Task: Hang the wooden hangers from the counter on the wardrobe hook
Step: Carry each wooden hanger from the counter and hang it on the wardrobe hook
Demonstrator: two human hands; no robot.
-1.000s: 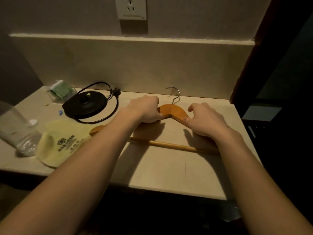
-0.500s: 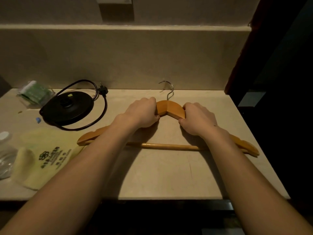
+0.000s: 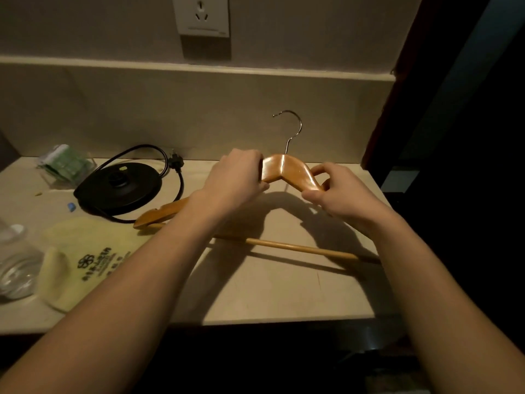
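I saw the left hand (image 3: 235,177) and the right hand (image 3: 338,191) grasping the wooden hanger (image 3: 287,169) on either side of its metal hook (image 3: 294,129), its top above the counter (image 3: 270,285).

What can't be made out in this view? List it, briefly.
Head view:
- right end of the hanger: hidden behind the right hand and forearm.
- fingertips of the left hand: curled out of sight around the hanger.
- wardrobe hook: not in view; the right side is too dark.
- bottle: cut off by the left edge.
- print on the bag: too small and dim to read.
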